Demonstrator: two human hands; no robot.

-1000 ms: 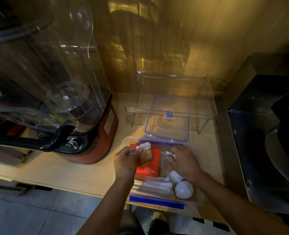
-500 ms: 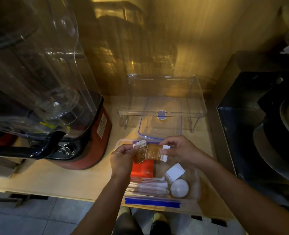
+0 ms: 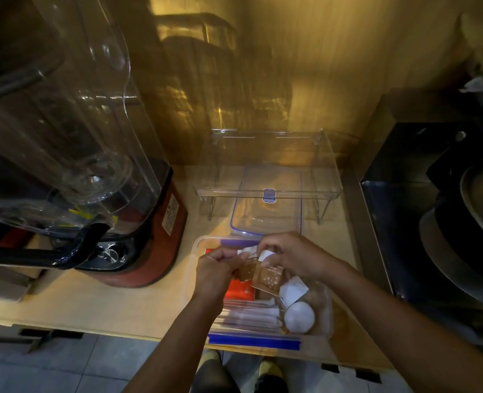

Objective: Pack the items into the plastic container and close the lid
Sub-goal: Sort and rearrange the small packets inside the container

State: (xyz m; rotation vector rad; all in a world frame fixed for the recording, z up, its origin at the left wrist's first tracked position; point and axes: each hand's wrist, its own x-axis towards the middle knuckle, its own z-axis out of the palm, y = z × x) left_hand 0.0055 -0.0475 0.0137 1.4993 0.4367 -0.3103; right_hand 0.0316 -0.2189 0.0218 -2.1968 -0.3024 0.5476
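Hands drew together; left hand (image 3: 216, 269), right hand (image 3: 289, 255) pinch two brown sachets (image 3: 263, 275) above container (image 3: 326, 310)

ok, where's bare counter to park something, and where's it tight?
Free: the wooden counter between the red blender base and the clear plastic container, up to the clear acrylic riser. Tight: the container, holding an orange packet, wrapped sticks and a white ball, with left hand and right hand holding brown sachets above it.
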